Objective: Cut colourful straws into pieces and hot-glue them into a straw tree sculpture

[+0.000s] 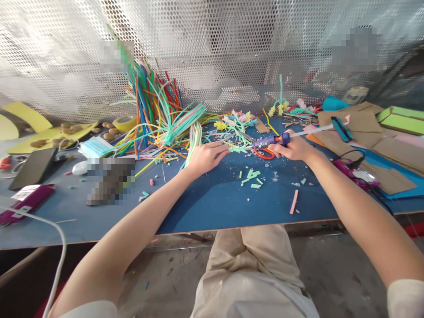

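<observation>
My right hand (291, 145) is wrapped round a purple glue gun (271, 140) with an orange trigger; a long pale glue stick (313, 130) sticks out of its back. The gun's tip points left, toward my left hand (207, 157). That hand's fingers are pinched at a small light green piece (236, 149), close to the tip. Just behind lie fuzzy flower-like shapes (240, 121) in pink, yellow, blue and green. Short green cut pieces (253, 176) are scattered on the blue table (212, 198) in front of my hands.
Bundled colourful pipe cleaners (159, 106) stand behind my left hand. Farther left are yellow tape (125, 123), a face mask (96, 147) and a purple device (26, 201). Cardboard pieces (391, 152) and another purple device (356, 173) lie right. A perforated metal screen (232, 53) rises behind.
</observation>
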